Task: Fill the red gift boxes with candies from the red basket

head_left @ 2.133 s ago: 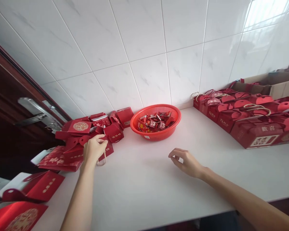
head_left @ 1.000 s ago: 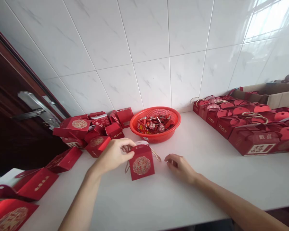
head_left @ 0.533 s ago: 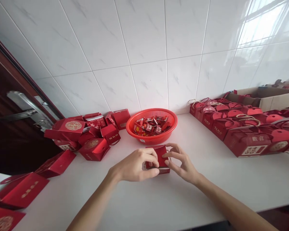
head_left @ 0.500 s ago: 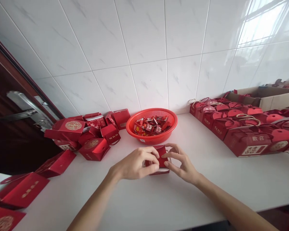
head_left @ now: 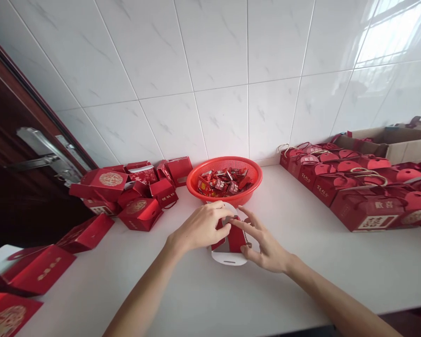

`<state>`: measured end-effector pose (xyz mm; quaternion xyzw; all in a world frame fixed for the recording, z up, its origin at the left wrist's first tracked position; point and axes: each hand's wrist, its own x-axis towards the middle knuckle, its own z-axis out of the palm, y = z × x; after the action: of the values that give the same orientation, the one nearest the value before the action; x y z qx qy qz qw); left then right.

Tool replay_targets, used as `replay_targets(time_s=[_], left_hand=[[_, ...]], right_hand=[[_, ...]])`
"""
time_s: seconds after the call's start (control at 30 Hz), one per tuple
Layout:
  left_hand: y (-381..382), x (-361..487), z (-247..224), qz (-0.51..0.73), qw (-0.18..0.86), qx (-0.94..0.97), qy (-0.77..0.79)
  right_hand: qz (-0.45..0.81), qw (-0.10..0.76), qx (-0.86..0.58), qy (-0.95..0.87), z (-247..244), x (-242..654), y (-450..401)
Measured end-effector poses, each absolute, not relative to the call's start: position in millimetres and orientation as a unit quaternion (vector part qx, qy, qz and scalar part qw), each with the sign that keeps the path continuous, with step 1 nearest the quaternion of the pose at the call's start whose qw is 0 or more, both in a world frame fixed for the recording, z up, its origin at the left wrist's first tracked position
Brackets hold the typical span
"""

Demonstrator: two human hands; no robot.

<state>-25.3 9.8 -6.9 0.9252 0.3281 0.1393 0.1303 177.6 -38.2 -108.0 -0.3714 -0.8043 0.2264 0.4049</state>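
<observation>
A small red box (head_left: 236, 239) stands on the white table in front of the basket, its white-lined flap with a slot folded out toward me. My left hand (head_left: 205, 227) is at the box's left side, fingers bent around its upper edge and thumb on the red panel. On the right side, my right hand (head_left: 264, 241) has its fingers apart, the index finger reaching over the box top and the thumb by a twisted cord. Just behind, a red plastic basket (head_left: 225, 199) holds wrapped sweets (head_left: 228, 181).
Red boxes (head_left: 138, 214) lie piled at the left, with more along the table's left edge. Rows of closed red boxes (head_left: 368, 208) fill the right side, beside a cardboard carton (head_left: 407, 150). A tiled wall (head_left: 221, 121) rises behind; a door handle (head_left: 52, 154) is at left.
The box's white-lined flaps have opened outward at front and back. Both hands have shifted slightly over it, and the whole view has moved a little.
</observation>
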Motion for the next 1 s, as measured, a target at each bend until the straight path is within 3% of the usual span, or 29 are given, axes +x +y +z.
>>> replay_targets(time_s=[0.33,0.6,0.77,1.0], left_hand=[[17.7,-44.7,2.5,0.155,0.137,0.898,0.389],[14.3,-53.9,-1.2,0.063,0.136,0.905,0.397],[22.0,-60.2,0.7,0.035,0.150,0.892,0.426],[38.9,-80.2,0.1,0.005,0.186,0.870,0.456]], right_hand=[[0.151,0.249,-0.441,-0.849,-67.7,167.6,-16.5],[0.276,0.372,-0.417,-0.782,-83.8,160.3,-20.9],[0.273,0.429,-0.400,-0.762,-87.6,167.9,-20.1],[0.343,0.437,-0.411,-0.723,-90.2,171.6,-11.8]])
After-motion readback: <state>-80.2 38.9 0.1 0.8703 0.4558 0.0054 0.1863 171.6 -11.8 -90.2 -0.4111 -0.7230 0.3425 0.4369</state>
